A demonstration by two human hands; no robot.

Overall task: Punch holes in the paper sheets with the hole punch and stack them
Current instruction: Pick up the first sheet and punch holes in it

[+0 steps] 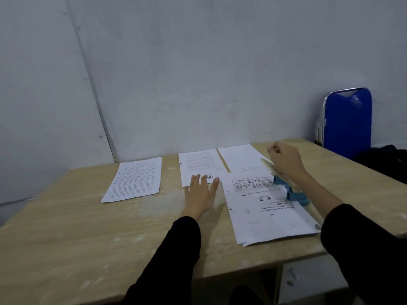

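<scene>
Table: pale wood, carrying the paperwork; the hole punch sits toward its right side.
Stack of sheets: printed pages whose right edge lies by the hole punch. Probably light, limp and quick to slide apart, so best pinned flat and lifted by an edge.
Loose sheets: three lie singly, left of and beyond the hole punch.
Hole punch: blue and rigid. It likely wants a firm press on top.
Right hand: just beyond the hole punch, curled; whether it holds anything cannot be told.
Left hand: left of the hole punch, flat, fingers straight and spread, tips on the middle sheet.
</scene>
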